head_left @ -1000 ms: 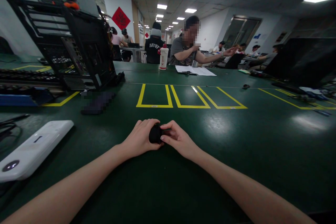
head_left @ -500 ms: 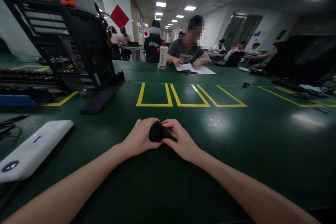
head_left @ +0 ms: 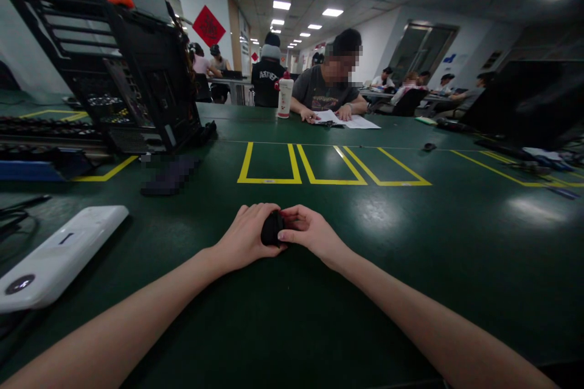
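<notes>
Our left hand (head_left: 246,234) cups a small black object (head_left: 271,228) from its left side, fingers over the top, thumb underneath. Our right hand (head_left: 314,237) has a narrow pinch at the object's right side, thumb tip on the near edge, fingers curled behind; the far fingertips are hidden. So both hands are on the one object, between them, low in the middle of view, over the dark green table (head_left: 292,316). We can't tell if it rests on the surface or is just held up, and its details are too dark to read. Just beyond, yellow tape (head_left: 269,181) marks open-topped shapes in a row. Off to our left lies a white oblong device (head_left: 68,249) with a round dark spot at its near end, black cables (head_left: 13,216) beside it. Farther up on that side we get a blurred-out dark flat item (head_left: 171,175), then a black open computer case (head_left: 150,91) standing tall. Toward the far edge there's a small dark round piece (head_left: 429,146) on the right, a white bottle with a red top (head_left: 285,97) near centre, and papers (head_left: 365,123) under the hands of a seated co-worker (head_left: 326,94). Behind, a red diamond sign (head_left: 208,27) on a pillar, more people sitting at desks, ceiling lights (head_left: 332,12).
</notes>
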Demonstrator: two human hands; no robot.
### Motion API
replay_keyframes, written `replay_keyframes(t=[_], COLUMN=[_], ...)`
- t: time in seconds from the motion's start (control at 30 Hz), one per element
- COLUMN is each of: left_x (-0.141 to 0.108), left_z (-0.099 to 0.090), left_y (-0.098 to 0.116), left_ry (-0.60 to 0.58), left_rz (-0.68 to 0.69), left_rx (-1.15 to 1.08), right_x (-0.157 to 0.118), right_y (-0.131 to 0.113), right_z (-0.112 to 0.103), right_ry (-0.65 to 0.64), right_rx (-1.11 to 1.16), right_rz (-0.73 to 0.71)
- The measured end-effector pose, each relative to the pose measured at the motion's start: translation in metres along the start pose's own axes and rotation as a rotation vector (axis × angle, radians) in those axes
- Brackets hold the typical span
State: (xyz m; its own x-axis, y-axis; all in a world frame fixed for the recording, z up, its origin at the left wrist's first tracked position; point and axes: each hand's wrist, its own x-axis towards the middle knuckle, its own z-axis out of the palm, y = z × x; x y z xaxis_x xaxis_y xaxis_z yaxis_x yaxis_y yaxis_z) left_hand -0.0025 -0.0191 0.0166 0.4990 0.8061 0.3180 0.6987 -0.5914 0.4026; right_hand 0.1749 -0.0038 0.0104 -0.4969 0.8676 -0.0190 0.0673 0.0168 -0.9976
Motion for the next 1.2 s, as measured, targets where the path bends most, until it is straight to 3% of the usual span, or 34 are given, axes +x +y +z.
replay_keyframes(t=[0.13, 0.37, 0.67, 0.9, 1.2], left_x=[0.0, 0.001, -0.003, -0.004, -0.005], left_z=[0.006, 0.008, 0.005, 0.014, 0.01], left_y=[-0.003, -0.004, -0.007, -0.011, -0.008], left_ry=[0.061, 0.05, 0.04, 0.179, 0.074], left_rz=[0.002, 0.004, 0.064, 0.014, 0.02], left_rx=[0.021, 0.071, 0.01, 0.233, 0.048], right_x=[-0.001, 0.001, -0.003, 0.0, -0.002], right_y=[0.0, 0.001, -0.006, 0.001, -0.005], right_z=[-0.001, -0.003, 0.001, 0.0, -0.001], right_ry=[-0.006, -0.063, -0.038, -0.002, -0.003], right_rx=[0.05, 0.066, 0.043, 0.034, 0.012], right_rz=[0.035, 0.094, 0.07, 0.007, 0.027])
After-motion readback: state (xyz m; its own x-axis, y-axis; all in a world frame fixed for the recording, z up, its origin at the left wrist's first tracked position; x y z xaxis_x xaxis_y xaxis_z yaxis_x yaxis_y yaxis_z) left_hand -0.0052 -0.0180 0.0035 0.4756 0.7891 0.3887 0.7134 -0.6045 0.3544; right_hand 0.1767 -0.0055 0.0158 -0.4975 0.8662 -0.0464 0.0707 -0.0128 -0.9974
